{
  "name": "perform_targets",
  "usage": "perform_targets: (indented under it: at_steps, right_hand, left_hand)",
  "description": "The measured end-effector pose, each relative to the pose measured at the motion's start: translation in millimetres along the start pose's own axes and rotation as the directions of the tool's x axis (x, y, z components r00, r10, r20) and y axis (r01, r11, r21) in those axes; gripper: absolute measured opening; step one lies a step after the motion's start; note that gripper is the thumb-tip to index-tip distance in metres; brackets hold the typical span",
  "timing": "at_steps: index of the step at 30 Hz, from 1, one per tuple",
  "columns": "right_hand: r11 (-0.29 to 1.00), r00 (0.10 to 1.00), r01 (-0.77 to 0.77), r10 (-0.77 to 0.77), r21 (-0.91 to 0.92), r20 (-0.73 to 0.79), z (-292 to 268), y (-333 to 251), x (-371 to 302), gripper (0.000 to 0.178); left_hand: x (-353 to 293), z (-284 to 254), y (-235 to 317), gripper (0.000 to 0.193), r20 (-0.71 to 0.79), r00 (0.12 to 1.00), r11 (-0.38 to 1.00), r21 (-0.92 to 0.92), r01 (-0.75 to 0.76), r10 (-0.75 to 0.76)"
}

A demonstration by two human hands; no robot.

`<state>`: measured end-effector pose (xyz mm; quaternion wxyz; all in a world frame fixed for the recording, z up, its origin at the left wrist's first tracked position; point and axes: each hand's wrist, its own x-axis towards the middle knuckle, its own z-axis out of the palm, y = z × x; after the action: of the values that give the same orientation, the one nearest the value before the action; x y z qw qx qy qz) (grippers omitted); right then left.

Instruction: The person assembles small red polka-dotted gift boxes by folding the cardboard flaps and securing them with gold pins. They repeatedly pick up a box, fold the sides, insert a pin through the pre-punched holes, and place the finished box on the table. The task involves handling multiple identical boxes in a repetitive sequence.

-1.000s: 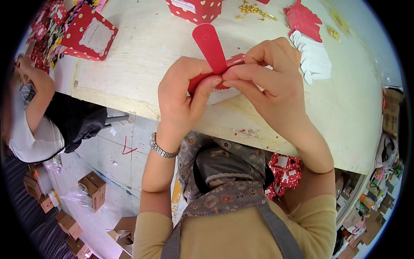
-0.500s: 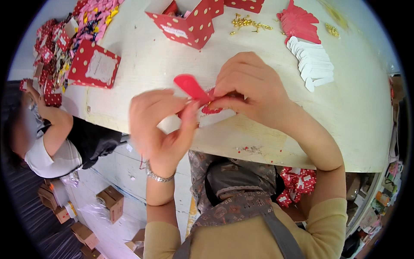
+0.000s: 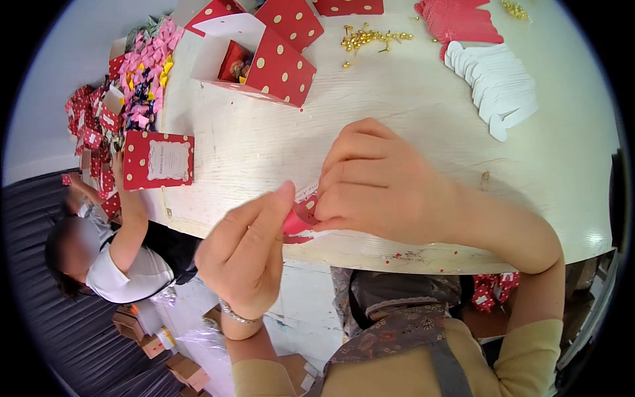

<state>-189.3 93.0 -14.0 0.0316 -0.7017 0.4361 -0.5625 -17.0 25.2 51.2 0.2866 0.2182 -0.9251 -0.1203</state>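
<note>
My left hand (image 3: 245,248) pinches a curled red paper strip (image 3: 295,223) between thumb and forefinger, low in front of me near the table's edge. Close beside it, my right hand (image 3: 387,185) is closed, knuckles up, its fingertips bent down at a red card piece with pale dots (image 3: 309,206). A white printed part shows just above that card. What the right fingertips grip is hidden under the hand. Most of the card piece is covered by both hands.
Beyond my hands stand an open dotted box (image 3: 286,71) with wrapped sweets and, left, a closed dotted box (image 3: 137,159). Gold paper fasteners (image 3: 367,40), red paper strips (image 3: 463,23) and white strips (image 3: 499,86) lie farther back. Piled sweets (image 3: 142,73) and a co-worker (image 3: 129,268) are at left.
My hands have drawn nearer the table's front edge, and the left has turned. The red strip stood out upward before; now it is curled down between my hands.
</note>
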Motion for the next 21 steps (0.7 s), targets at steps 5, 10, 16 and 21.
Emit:
perform_targets:
  at_steps: [5, 10, 16, 21]
  right_hand:
    - [1.0, 0.999, -0.013, 0.014, 0.019, -0.031, 2, -1, -2, 0.017]
    - [0.999, 0.996, -0.042, 0.043, 0.015, -0.073, 5, -6, -2, 0.015]
    - [0.998, 0.998, -0.052, 0.051, -0.021, -0.041, 5, -10, 0, 0.015]
    - [0.996, 0.997, -0.069, 0.068, -0.052, -0.028, 6, -10, 0, 0.017]
  left_hand:
    - [-10, 9, 1, 0.013, 0.046, 0.926, 0.788, -0.51, 0.344, -0.375]
    - [-4, 1, -1, 0.015, 0.209, 0.881, 0.679, -0.571, 0.462, -0.424]
    - [0, -12, -5, 0.017, 0.31, 0.862, 0.675, -0.535, 0.508, -0.402]
    - [-4, -6, -6, 0.017, 0.228, 0.885, 0.681, -0.57, 0.459, -0.406]
